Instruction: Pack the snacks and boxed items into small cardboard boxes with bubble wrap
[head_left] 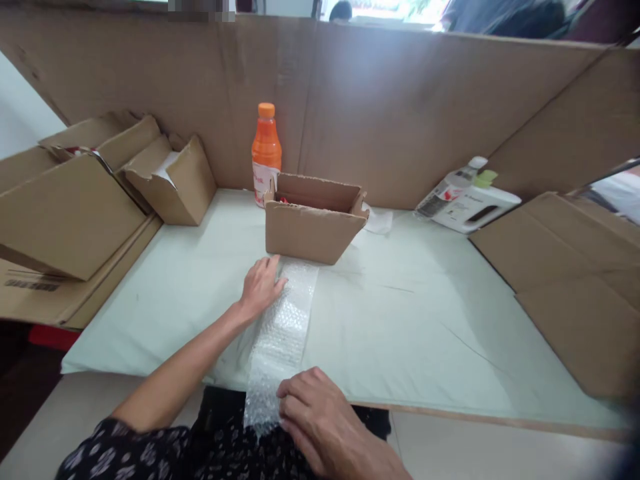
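Note:
A strip of clear bubble wrap (287, 320) lies lengthwise on the pale cloth, its near end hanging over the table's front edge above my lap. My left hand (263, 287) rests at the strip's far left side, fingers stretched forward and thumb apart on the wrap. Curled at the near right edge of the strip, my right hand (320, 417) grips the wrap; its fingertips are partly hidden. Just beyond the far end stands an open cardboard box (310, 230) with something red barely showing inside.
An orange bottle (267, 150) stands behind the box. Cardboard boxes (75, 213) crowd the left side. A clear bottle (453, 187) and a white jug (475, 208) lean at the back right. Folded cardboard (570, 287) lies along the right, and a cardboard wall (390, 107) closes the back.

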`<state>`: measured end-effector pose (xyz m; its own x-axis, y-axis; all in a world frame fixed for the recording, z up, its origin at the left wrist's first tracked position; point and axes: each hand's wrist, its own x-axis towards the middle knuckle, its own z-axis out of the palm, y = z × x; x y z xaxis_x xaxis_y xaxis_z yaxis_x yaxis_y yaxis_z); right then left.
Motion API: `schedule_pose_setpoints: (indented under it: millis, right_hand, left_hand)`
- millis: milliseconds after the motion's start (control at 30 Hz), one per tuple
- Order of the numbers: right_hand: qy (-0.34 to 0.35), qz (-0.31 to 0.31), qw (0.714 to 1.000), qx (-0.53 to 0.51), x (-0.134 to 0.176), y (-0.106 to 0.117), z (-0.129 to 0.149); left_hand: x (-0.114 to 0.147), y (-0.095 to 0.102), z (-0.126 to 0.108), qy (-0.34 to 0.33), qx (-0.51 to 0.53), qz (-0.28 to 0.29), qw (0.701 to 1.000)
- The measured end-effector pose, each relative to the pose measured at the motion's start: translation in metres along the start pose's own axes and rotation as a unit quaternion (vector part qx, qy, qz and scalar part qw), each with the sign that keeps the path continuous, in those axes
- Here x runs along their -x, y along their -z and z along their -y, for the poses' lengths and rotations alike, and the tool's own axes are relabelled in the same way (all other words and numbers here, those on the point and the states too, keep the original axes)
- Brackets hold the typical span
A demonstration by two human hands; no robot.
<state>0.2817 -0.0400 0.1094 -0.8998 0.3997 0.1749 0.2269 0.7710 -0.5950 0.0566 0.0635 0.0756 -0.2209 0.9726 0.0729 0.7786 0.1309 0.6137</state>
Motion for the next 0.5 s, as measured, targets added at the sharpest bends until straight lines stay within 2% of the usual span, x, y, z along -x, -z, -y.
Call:
schedule_pose_setpoints:
  millis: [67, 100, 133, 167, 233, 267, 333, 400, 433, 500]
  right_hand:
    - [-0.033, 0.011, 0.999, -0.023, 0.001, -0.009, -0.008]
    - [-0.055, 0.011, 0.998, -0.04, 0.001, -0.011, -0.012]
    - [-0.083, 0.008, 0.995, -0.056, 0.0, -0.011, -0.015]
    - [-0.115, 0.003, 0.991, -0.073, -0.002, -0.01, -0.018]
    - [-0.177, -0.019, 0.978, -0.108, -0.012, -0.005, -0.028]
    - [-0.2, -0.036, 0.971, -0.125, -0.019, -0.003, -0.035]
    - [-0.225, -0.073, 0.961, -0.145, -0.036, -0.004, -0.054]
    - [-0.234, -0.107, 0.958, -0.129, -0.049, -0.01, -0.076]
    - [-0.239, -0.13, 0.957, -0.105, -0.053, -0.014, -0.085]
    - [-0.237, -0.189, 0.952, -0.042, -0.054, -0.022, -0.097]
  left_hand:
    - [0.033, 0.016, 0.018, -0.018, 0.056, 0.029, 0.998]
    - [0.054, 0.025, 0.028, -0.027, 0.107, 0.068, 0.992]
    - [0.075, 0.033, 0.038, -0.033, 0.213, 0.148, 0.965]
    - [0.095, 0.04, 0.046, -0.036, 0.31, 0.216, 0.925]
    - [0.126, 0.046, 0.055, -0.029, 0.424, 0.282, 0.861]
    - [0.136, 0.045, 0.055, -0.017, 0.434, 0.277, 0.857]
    - [0.141, 0.034, 0.048, 0.024, 0.379, 0.213, 0.9]
    - [0.131, 0.019, 0.036, 0.068, 0.275, 0.127, 0.951]
    - [0.123, 0.011, 0.031, 0.08, 0.22, 0.095, 0.968]
    - [0.105, -0.002, 0.026, 0.08, 0.132, 0.067, 0.986]
